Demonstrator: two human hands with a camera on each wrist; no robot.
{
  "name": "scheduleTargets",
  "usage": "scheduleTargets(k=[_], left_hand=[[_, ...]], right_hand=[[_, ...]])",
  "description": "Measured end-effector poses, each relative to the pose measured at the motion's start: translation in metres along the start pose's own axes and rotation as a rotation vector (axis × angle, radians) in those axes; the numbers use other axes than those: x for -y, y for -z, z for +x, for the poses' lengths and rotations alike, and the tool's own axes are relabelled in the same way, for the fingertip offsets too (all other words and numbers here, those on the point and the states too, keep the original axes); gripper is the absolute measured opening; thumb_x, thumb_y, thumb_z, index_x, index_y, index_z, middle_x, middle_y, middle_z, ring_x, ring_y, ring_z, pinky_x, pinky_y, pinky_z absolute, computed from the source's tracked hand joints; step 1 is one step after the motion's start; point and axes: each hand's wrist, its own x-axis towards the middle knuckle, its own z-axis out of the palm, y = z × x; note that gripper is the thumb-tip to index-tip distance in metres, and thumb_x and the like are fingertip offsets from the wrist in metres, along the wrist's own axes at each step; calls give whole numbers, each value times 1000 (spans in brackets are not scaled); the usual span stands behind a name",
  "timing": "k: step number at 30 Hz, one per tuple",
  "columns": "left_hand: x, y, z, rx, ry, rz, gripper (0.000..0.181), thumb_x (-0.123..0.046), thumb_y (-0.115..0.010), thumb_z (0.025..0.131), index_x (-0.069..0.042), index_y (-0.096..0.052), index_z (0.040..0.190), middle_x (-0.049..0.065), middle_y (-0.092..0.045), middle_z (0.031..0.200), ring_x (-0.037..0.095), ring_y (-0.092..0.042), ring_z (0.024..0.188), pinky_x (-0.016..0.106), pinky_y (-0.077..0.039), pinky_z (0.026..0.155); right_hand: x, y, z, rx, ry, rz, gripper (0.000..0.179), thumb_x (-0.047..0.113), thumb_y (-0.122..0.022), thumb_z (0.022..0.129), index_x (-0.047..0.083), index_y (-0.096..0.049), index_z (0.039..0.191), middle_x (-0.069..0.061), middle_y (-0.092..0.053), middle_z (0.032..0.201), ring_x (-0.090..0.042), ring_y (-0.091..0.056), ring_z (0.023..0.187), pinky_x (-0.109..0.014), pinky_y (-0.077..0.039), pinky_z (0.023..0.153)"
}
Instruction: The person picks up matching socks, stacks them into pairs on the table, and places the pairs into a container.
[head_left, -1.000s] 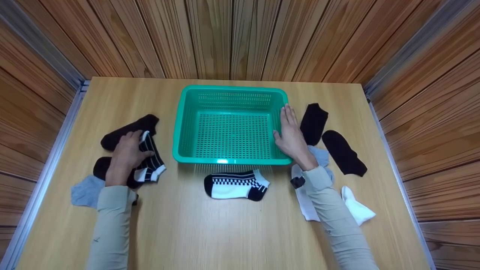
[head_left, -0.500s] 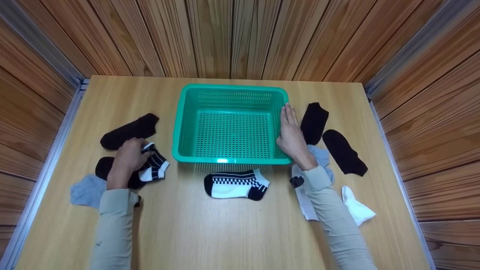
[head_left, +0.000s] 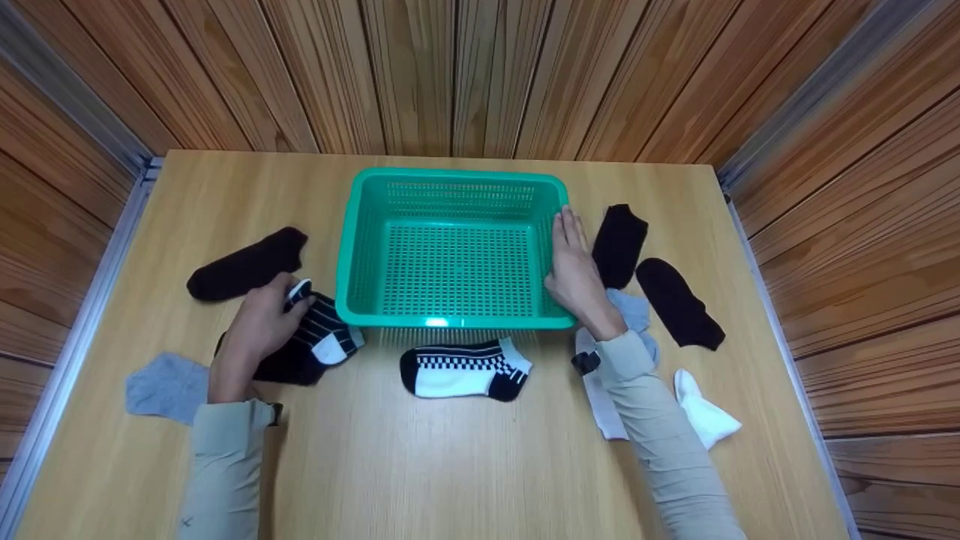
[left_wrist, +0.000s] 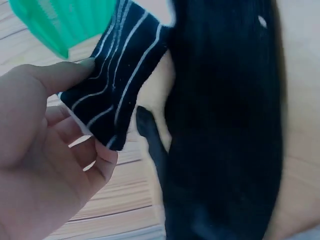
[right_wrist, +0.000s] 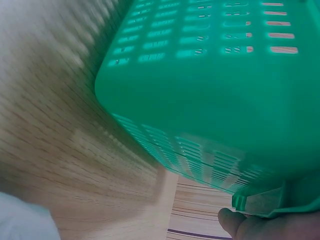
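My left hand [head_left: 259, 319] pinches a black sock with white stripes [head_left: 326, 324] between thumb and fingers. In the left wrist view the striped sock [left_wrist: 120, 75] hangs from that pinch, beside a large black sock [left_wrist: 225, 115]. Under the hand in the head view lies another black sock [head_left: 289, 365], partly covered. My right hand [head_left: 579, 277] lies with straight fingers along the right rim of the green basket [head_left: 454, 323], which has nothing in it. The right wrist view shows the basket's slotted outer wall [right_wrist: 200, 100] and fingertips [right_wrist: 231, 220] at its rim.
A checkered black-and-white sock [head_left: 465, 369] lies before the basket. At left are a black sock [head_left: 247, 265] and a grey sock [head_left: 169, 386]. Right of the basket lie black socks [head_left: 679, 302], a grey sock [head_left: 630, 309] and white socks [head_left: 705, 412]. Wooden walls enclose the table.
My left hand has drawn back toward me, and the striped sock has shifted toward the basket with the black sock beneath it. The right hand stays at the rim, its thumb no longer spread.
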Motion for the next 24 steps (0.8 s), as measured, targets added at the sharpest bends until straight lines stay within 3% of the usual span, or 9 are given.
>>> scheduleTargets(k=[11,16,19,24], left_hand=[[-30,23,-23,-152,-103,-44,24,-14,-61,105,-2,-62,125,16,-71,107,26,-62,86,17,-44,72],[-40,29,-37,-222,-146,-47,23,-9,-64,102,-2,-66,123,14,-72,103,21,-58,77,14,-42,69],[-47,29,-47,-249,-148,-50,22,-7,-66,100,-3,-67,121,12,-72,99,18,-57,75,13,-44,67],[-60,21,-67,-271,-100,-68,21,-8,-66,99,-4,-67,120,13,-73,102,19,-62,81,12,-47,68]], right_hand=[[0,0,1,-10,7,-8,81,-19,-44,91,-6,-14,165,-21,-1,177,-40,-4,165,-49,-15,133],[-1,-2,1,-6,4,-1,81,-19,-45,91,-5,-14,165,-20,-1,177,-39,-3,165,-49,-15,134],[0,-3,1,-10,5,5,81,-18,-46,91,-5,-14,165,-20,-2,177,-39,-4,165,-49,-17,133],[-1,-1,1,-22,7,8,81,-19,-46,92,-5,-15,165,-20,-3,177,-39,-5,165,-50,-18,132]])
